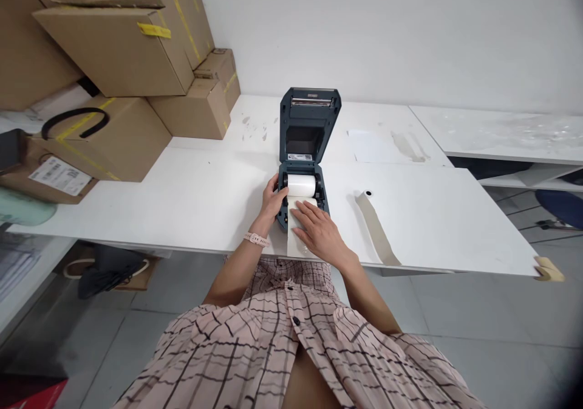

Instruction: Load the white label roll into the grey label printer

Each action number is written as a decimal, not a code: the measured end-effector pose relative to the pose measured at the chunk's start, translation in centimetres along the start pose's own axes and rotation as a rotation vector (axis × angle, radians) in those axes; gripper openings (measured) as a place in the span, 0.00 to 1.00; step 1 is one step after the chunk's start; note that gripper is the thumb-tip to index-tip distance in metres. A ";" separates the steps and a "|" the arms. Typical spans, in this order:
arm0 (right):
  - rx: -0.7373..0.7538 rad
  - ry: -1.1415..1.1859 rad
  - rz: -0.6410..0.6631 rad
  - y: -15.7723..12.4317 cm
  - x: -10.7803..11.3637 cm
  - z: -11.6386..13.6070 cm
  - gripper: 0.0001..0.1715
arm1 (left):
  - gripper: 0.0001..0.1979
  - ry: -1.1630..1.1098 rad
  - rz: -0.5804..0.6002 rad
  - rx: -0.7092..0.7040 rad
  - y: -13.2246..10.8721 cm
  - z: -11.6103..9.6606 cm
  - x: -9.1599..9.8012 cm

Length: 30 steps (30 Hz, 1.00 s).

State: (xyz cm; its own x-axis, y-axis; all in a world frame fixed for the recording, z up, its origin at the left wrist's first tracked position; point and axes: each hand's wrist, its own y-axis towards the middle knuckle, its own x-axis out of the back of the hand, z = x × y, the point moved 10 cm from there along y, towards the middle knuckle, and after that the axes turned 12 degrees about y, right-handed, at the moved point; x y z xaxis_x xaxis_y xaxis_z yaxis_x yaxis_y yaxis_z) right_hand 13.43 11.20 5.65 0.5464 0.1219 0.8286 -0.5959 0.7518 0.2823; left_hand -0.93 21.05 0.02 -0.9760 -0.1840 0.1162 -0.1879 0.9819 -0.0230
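A dark grey label printer (323,184) stands on the white table with its lid (310,120) swung up. Inside it sits a white label roll (301,185), and a strip of labels (295,242) runs from it over the printer's front to the table edge. My left hand (273,199) grips the printer's left side, with the thumb by the roll's left end. My right hand (319,230) lies with fingers spread on the strip, pressing it flat from the right. The strip's middle is partly hidden beneath those fingers.
To the right, a partly unrolled strip of backing paper (378,230) with a small dark-centred core (368,194) reaches the table's front edge. Cardboard boxes (122,47) are stacked at the left. A white sheet (368,146) lies behind, near the wall. A black band (75,114) rests on one box.
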 end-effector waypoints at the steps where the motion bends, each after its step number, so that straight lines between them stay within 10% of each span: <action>1: -0.004 -0.001 0.002 0.0 0.0 0.0 0.29 | 0.35 -0.003 0.002 0.002 0.0 0.0 0.0; 8: -0.029 0.018 0.040 0.2 -0.3 0.2 0.30 | 0.34 -0.047 -0.009 0.050 -0.3 -0.6 0.0; 15: -0.010 0.320 0.016 0.5 3.2 -0.7 0.27 | 0.46 0.003 0.128 0.172 -7.2 0.1 -0.7; 20: -0.019 0.353 -0.563 6.6 15.3 -6.3 0.34 | 0.51 -0.020 0.208 0.171 -9.6 0.1 -0.7; 22: -0.010 0.378 -0.596 11.8 17.6 -9.1 0.40 | 0.51 0.021 0.216 0.168 -9.5 0.2 -0.5; 26: -0.062 0.495 -0.420 21.0 17.6 -13.9 0.48 | 0.52 0.048 0.220 0.162 -9.5 0.4 -0.3; 30: -0.016 0.500 -0.398 19.3 17.0 -11.6 0.52 | 0.57 0.009 0.215 0.191 -10.3 1.3 -0.2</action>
State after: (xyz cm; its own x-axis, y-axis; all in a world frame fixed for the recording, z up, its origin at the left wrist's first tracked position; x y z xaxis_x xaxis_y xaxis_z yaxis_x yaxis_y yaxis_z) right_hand 18.07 35.29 19.52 0.9348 0.1164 0.3355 -0.2845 0.8108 0.5115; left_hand 1.06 10.92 -1.02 -0.9948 0.0285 0.0974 0.0048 0.9721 -0.2347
